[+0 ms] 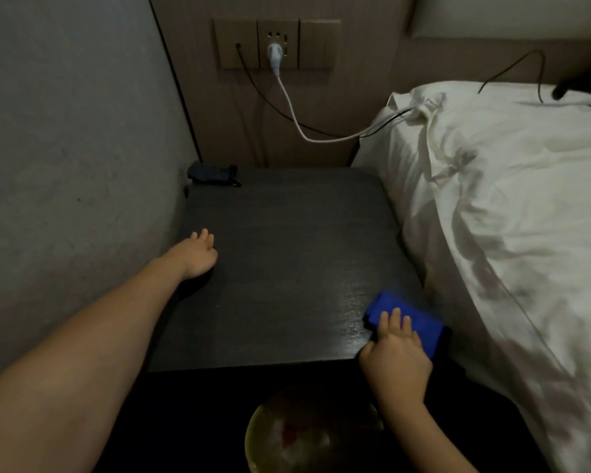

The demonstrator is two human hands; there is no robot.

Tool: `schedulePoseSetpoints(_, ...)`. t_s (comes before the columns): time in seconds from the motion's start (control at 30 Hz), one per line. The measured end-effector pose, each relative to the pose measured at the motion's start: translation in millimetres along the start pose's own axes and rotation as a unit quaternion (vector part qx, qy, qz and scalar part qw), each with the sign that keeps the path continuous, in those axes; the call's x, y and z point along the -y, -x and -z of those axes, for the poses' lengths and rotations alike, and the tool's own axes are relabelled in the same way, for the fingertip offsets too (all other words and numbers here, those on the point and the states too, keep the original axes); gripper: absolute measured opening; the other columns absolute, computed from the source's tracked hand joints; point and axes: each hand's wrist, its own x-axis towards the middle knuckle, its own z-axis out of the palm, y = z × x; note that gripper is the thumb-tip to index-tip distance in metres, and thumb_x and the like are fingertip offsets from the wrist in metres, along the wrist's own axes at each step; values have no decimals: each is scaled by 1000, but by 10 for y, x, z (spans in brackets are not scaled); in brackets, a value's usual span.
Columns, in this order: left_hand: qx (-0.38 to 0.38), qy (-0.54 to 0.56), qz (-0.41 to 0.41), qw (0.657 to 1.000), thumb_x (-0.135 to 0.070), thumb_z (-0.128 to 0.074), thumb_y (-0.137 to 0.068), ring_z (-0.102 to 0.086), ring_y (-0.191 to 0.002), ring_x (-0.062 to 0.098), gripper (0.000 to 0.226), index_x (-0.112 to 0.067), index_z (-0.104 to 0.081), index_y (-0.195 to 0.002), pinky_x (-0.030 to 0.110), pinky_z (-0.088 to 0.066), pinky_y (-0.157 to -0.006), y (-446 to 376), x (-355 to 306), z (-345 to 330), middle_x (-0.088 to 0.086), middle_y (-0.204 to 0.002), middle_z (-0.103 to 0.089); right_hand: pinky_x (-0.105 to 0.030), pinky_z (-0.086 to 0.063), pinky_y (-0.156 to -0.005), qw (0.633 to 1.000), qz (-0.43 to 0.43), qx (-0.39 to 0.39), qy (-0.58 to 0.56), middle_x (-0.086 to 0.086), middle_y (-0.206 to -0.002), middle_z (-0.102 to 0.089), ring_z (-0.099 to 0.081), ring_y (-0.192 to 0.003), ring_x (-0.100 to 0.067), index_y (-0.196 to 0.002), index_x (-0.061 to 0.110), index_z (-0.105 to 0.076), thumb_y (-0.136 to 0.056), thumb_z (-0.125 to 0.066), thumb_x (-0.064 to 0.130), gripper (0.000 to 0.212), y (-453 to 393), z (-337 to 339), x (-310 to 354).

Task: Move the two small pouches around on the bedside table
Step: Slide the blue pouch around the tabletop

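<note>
Two pouches are seen on the dark table. The blue pouch lies at about 4 o'clock on the tabletop, at the front corner nearest the bed, and its edges are blurred. Its near part is covered by the right hand, whose fingers are laid nearly straight on top of the fabric; the thumb is hidden, so it cannot be told whether the pouch is pinched or only pressed. The dark pouch is found at about 11 o'clock, in the far corner against the wall, well apart from both hands; its detail is lost in the dim light, though a small loop or clip can be made out at its right end. The left hand rests at about 9 o'clock on the table, fingers loosely extended and nothing held.

Beyond the table, one wall socket panel carries one white plug with a white cable and one black cable. The bed, in white linen, is cut off at 3 o'clock. A round bin below is only partly visible, its contents indistinct.
</note>
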Motion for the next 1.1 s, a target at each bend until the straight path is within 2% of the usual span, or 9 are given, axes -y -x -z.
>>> schedulePoseSetpoints(0.07,1,-1,-1,1000,-20,-19,-102,0,-150,27,55,-5,-4,-153,34,-9,-123,-8,18,0,11,-162,6,-49,-57,-68,998,45,30,-20,-27,-98,-70,-69,-85,-40,-89,-7,-73,-53,-60,19,46,104,-79,207)
schedulePoseSetpoints(0.17,5,-1,0,1000,-20,-19,-102,0,-150,27,55,-5,-3,-153,34,-9,-123,-8,33,3,11,-162,6,-46,-56,-69,992,88,81,-42,-22,-94,-72,-71,-85,-37,-87,-3,-74,-30,-80,19,61,285,-165,641)
schedulePoseSetpoints(0.3,4,1,-6,1000,-20,-20,-102,0,-150,28,55,-4,-3,-153,33,-8,-122,-7,32,9,12,-161,6,-45,-54,-80,987,137,79,-38,-21,-110,-68,-67,-100,-36,-101,-2,-71,-43,-79,28,66,304,-143,1099)
schedulePoseSetpoints(0.37,5,4,-10,1000,-20,-20,-102,0,-150,28,55,-4,-3,-152,34,-8,-121,-25,57,5,12,-161,5,-46,-33,-108,978,152,137,-44,-23,-145,-38,-38,-133,-37,-136,-3,-43,-76,-63,32,72,283,-55,1309)
schedulePoseSetpoints(0.43,5,8,-12,1000,-20,-20,-102,-1,-150,29,55,-3,-4,-152,34,-9,-122,-40,88,2,13,-161,5,-43,-13,-116,972,188,137,-38,-18,-156,-12,-12,-144,-33,-147,2,-18,-91,-42,28,66,273,-113,1511)
schedulePoseSetpoints(0.6,-1,10,-21,1000,-18,-22,-101,-4,-149,32,55,1,-8,-151,35,-11,-121,-35,109,13,17,-161,1,-38,-56,-78,963,250,77,-59,-14,-105,-72,-69,-96,-29,-95,6,-75,-45,-65,37,60,463,-343,2074)
schedulePoseSetpoints(0.77,14,-1,-27,1000,-21,-24,-101,0,-150,29,58,-3,-4,-152,36,-10,-123,-36,120,17,12,-162,5,-46,-41,-101,932,333,123,-74,-26,-134,-50,-47,-125,-41,-126,-2,-55,-80,-23,30,65,699,-316,2521)
schedulePoseSetpoints(0.87,17,-2,-28,999,-22,-23,-101,1,-150,26,58,-6,-3,-153,36,-9,-123,-33,111,20,9,-162,7,-35,-56,-76,918,343,173,-93,-10,-102,-73,-69,-96,-27,-96,12,-76,-69,-32,37,57,820,-409,2530)
schedulePoseSetpoints(1.1,11,-5,-36,999,-21,-23,-101,2,-150,26,58,-7,-3,-153,35,-10,-122,-27,108,11,8,-162,7,-24,-55,-79,904,393,134,-99,8,-104,-73,-69,-95,-11,-92,29,-77,-46,-67,50,52,891,-504,2167)
